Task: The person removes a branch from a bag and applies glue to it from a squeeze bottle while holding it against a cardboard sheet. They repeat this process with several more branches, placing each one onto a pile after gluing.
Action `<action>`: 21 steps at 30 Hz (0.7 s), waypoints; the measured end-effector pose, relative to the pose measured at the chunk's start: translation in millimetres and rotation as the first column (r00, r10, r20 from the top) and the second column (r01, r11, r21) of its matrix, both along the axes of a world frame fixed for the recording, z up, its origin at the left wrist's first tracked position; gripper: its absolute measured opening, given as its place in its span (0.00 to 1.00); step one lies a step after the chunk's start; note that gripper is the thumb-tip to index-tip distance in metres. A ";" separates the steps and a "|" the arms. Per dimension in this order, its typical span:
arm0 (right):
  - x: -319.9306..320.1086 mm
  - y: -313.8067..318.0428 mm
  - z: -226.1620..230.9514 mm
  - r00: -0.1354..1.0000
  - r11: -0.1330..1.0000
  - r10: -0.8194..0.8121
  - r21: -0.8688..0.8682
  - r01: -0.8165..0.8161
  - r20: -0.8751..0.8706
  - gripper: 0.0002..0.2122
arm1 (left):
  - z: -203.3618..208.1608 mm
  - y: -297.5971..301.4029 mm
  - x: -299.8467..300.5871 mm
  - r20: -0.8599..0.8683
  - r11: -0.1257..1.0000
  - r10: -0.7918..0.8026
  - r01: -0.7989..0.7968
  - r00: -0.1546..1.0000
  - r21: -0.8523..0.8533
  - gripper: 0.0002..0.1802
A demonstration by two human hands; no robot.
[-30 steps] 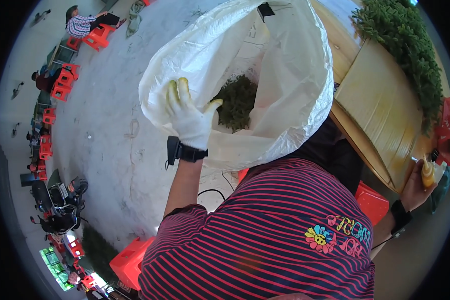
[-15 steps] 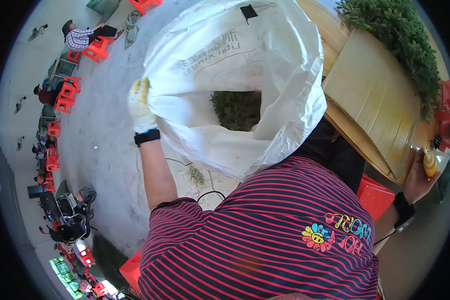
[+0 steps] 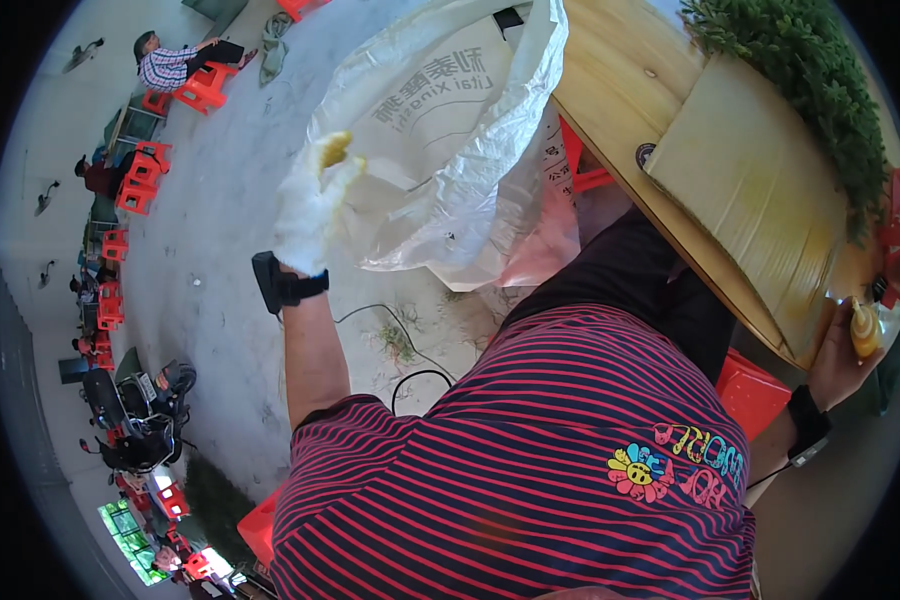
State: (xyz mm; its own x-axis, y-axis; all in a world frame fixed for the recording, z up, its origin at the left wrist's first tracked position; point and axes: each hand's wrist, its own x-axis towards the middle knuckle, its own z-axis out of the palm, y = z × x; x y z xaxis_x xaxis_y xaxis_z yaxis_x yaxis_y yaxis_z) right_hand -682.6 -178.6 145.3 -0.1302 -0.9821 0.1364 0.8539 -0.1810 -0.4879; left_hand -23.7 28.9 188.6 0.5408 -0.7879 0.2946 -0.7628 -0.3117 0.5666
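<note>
The left hand point(image 3: 308, 215), in a white glove, is raised at the left edge of a white bag point(image 3: 460, 170). Its fingers point(image 3: 332, 148), yellowed at the tips, curl toward the bag, which spreads to the right of them and farther off. Blur covers the contact, so I cannot tell whether they pinch the edge or merely lie against it. The bag stands with its mouth slack, far of the knees and left of the tabletop point(image 3: 610, 75).

Well to the right, the right hand point(image 3: 838, 368) is bare, its fingers closed round a small bottle point(image 3: 865, 332) – yellowish, nozzle up – beside the tabletop's near right end. On that tabletop lies cardboard point(image 3: 750, 200) (streaked with yellow), and dark greenery point(image 3: 800, 90) is heaped along its far right side.

Each wrist wears a black band. A dark cord point(image 3: 420, 373) loops over the floor point(image 3: 230, 230), near scattered green bits. Far left, a person point(image 3: 175, 65) sits on a red stool point(image 3: 202, 90); nearer on that side stands a motorcycle point(image 3: 135, 415).
</note>
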 end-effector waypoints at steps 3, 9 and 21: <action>2.7 -0.3 -2.7 1.000 1.000 -0.005 -0.024 0.005 0.004 0.29 | -18.6 5.3 -45.5 0.163 0.950 -0.311 0.309 0.936 0.038 0.24; 2.1 -0.3 -3.3 0.999 0.998 0.041 -0.040 -0.041 0.007 0.27 | -76.8 -14.3 -158.8 -0.417 0.944 -0.229 0.306 0.880 0.128 0.12; 3.3 5.7 -5.7 0.988 0.985 0.155 -0.084 -0.153 0.023 0.26 | -76.2 -53.1 -166.8 0.089 0.766 -0.582 0.508 0.808 0.394 0.10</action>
State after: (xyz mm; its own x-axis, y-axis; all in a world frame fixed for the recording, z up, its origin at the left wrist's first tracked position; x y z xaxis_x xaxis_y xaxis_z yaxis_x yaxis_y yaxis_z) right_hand -679.2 -172.9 139.6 0.0167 -0.9765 0.2151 0.8885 -0.0841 -0.4510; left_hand -190.5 -24.2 112.3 -0.0508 -0.9987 0.0074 -0.9434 0.0504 0.3278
